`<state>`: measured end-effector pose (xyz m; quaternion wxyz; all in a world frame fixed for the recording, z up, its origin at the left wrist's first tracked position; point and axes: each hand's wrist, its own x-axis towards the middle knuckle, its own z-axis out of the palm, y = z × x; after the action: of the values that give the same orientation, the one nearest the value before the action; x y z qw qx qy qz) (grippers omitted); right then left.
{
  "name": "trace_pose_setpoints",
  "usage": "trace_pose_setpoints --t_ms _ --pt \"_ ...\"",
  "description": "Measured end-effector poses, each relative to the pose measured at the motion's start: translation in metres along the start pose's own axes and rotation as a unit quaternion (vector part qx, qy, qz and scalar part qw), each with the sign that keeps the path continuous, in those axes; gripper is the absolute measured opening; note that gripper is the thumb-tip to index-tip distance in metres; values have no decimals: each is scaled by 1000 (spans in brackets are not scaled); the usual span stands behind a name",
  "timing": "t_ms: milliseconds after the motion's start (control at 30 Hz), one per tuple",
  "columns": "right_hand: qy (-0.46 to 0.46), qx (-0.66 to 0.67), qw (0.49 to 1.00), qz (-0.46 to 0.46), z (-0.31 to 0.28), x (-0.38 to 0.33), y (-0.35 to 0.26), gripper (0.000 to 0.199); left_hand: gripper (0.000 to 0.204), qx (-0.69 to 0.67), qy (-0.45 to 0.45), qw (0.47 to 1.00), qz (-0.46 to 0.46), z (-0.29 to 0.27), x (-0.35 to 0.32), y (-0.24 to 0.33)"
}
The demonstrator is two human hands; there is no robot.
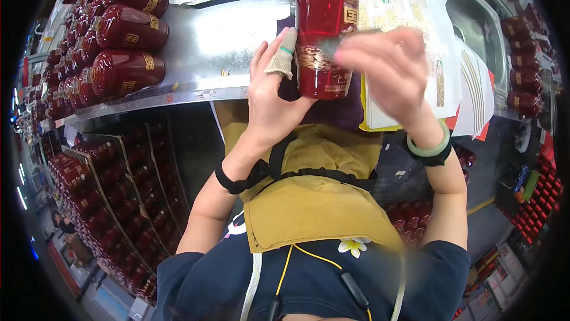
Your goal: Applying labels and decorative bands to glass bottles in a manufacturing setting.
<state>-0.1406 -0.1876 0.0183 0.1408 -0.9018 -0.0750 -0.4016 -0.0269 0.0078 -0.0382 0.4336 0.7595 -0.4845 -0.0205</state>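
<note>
A deep red glass bottle [314, 18] with gold decoration lies on a dark purple cloth [354, 104] at the table edge, its neck pointing away from me. My left hand [274, 92] steadies it, fingers along its left side and thumb at its base. Two of those fingers wear pale cloth covers [280, 63]. Over the bottle's right side, my right hand [392, 66] is closed, smeared by motion. A thin grey-green piece [330, 48] sticks out from its fingertips across the gold pattern; its kind is too blurred to tell.
Sheets of gold decals [398, 0] lie right of the bottle, with a fan of white strip sheets [473, 92] beyond. Many red bottles [127, 72] are stacked on the metal table [237, 30] at left. More bottles fill racks [95, 167] below left and stand at far right [523, 78].
</note>
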Motion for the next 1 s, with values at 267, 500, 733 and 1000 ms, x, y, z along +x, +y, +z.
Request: trace_pose_setpoints --t_ms 267,500,733,1000 --pt "33 -62 996 55 -1 6 10 25 91 -92 -13 993 -71 3 4 3" --pt "7 53 998 42 -20 -4 -11 33 98 -40 63 997 32 2 2 19" --pt "88 19 989 119 -16 -15 1 28 81 120 69 990 7 -1 -7 16" --pt "-43 99 994 19 -11 -33 -31 26 83 -75 29 994 -78 10 -6 7"
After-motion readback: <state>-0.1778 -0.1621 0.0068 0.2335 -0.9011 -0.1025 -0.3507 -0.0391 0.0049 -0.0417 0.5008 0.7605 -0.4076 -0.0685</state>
